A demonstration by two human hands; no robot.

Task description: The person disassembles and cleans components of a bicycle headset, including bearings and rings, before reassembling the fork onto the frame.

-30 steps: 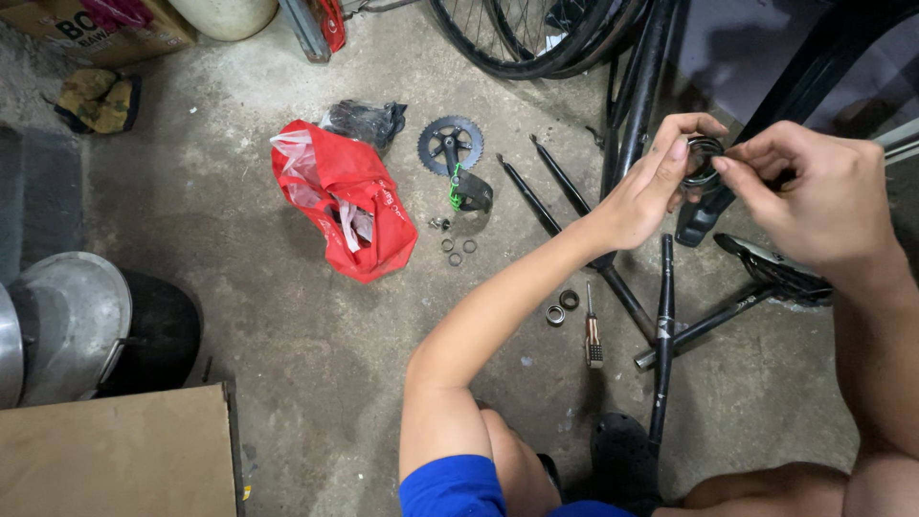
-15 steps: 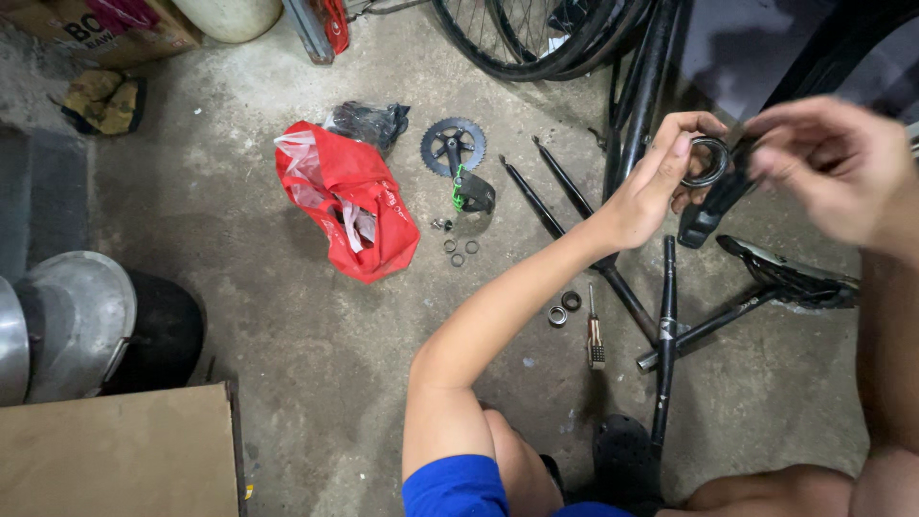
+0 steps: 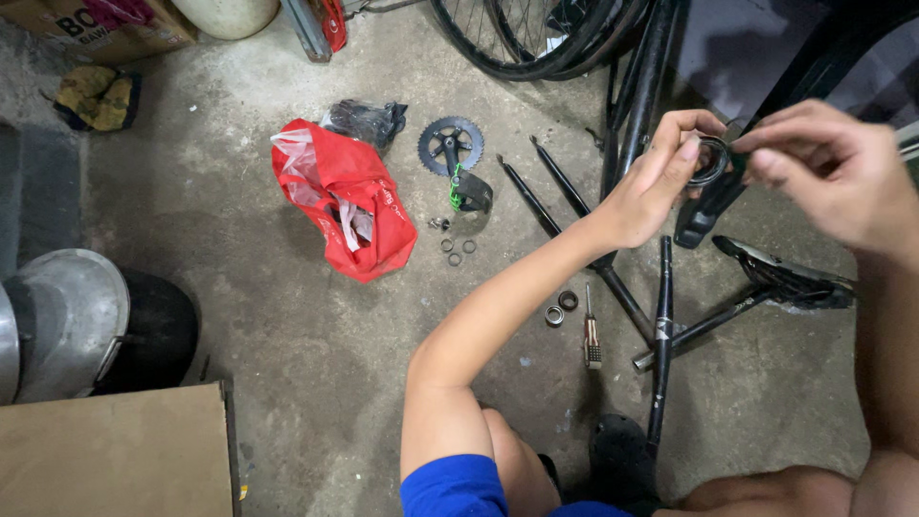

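Observation:
My left hand (image 3: 656,177) holds a dark metal ring (image 3: 710,159) between thumb and fingers, up in front of a black bicycle frame (image 3: 639,105). My right hand (image 3: 831,172) pinches the ring's right side with its fingertips. Both hands meet at the ring, above the concrete floor. Below them lie a black fork (image 3: 565,215), a black seat post with a saddle (image 3: 780,280) and a thin black tube (image 3: 661,345). A chainring with crank arm (image 3: 452,153) lies on the floor to the left of my hands.
A red plastic bag (image 3: 349,206), a black bag (image 3: 369,120), small rings (image 3: 455,247), two bearing cups (image 3: 561,306) and a screwdriver (image 3: 592,335) lie on the floor. A bicycle wheel (image 3: 522,43) leans at the top. A metal lid on a black bucket (image 3: 72,321) and a cardboard box (image 3: 115,450) sit at left.
My right hand pulled away to the right, then came back and now pinches the ring again. My left hand kept the ring in nearly the same place.

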